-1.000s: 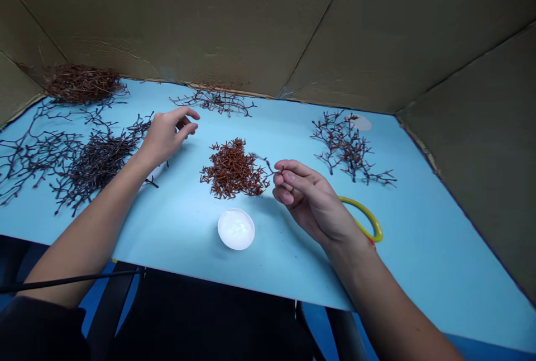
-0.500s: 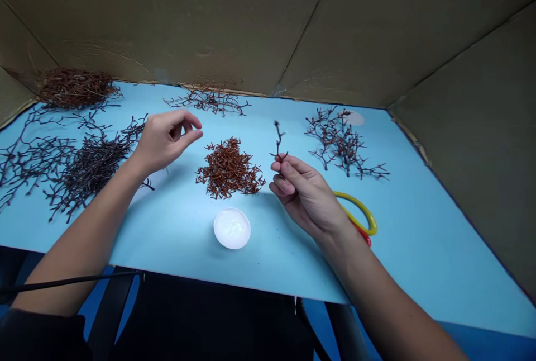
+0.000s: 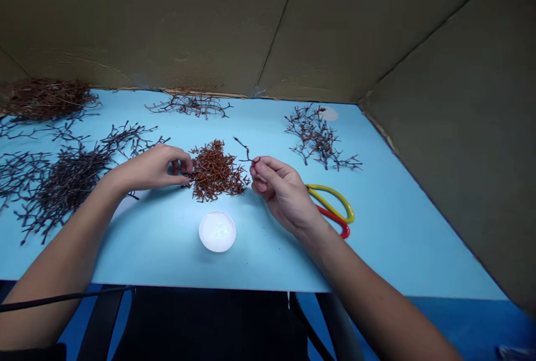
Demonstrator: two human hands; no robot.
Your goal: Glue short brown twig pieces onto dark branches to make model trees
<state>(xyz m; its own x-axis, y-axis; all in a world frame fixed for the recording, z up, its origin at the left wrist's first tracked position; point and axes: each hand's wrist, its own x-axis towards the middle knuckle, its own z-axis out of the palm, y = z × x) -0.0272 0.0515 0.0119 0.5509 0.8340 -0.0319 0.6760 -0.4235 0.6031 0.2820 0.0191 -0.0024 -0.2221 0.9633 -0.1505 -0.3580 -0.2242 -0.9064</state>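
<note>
My right hand point(image 3: 285, 193) pinches a thin dark artificial twig point(image 3: 246, 151) between thumb and forefinger. The twig points up and to the left, toward the brown heap. At the left edge of a heap of short reddish-brown stem pieces point(image 3: 215, 171), the fingertips of my left hand point(image 3: 163, 168) close around small pieces. Exactly which pieces lie between them is hard to make out. Just in front of the heap stands a small white cup point(image 3: 217, 231) with whitish, shiny contents.
Dark branched twigs point(image 3: 69, 179) cover the left side, with a reddish-brown tangle point(image 3: 46, 98) behind. Thin brown branches point(image 3: 192, 105) lie at the back. Twigs with brown tips point(image 3: 316, 134) overlap a white disc point(image 3: 329, 114). Yellow-and-red-handled scissors point(image 3: 347, 213) lie beside my right wrist. Cardboard walls point(image 3: 188, 25) enclose the table.
My left hand has come down from the air to the heap's left edge. My right hand has moved nearer the heap, and its twig now leans left instead of standing upright. The view has shifted right.
</note>
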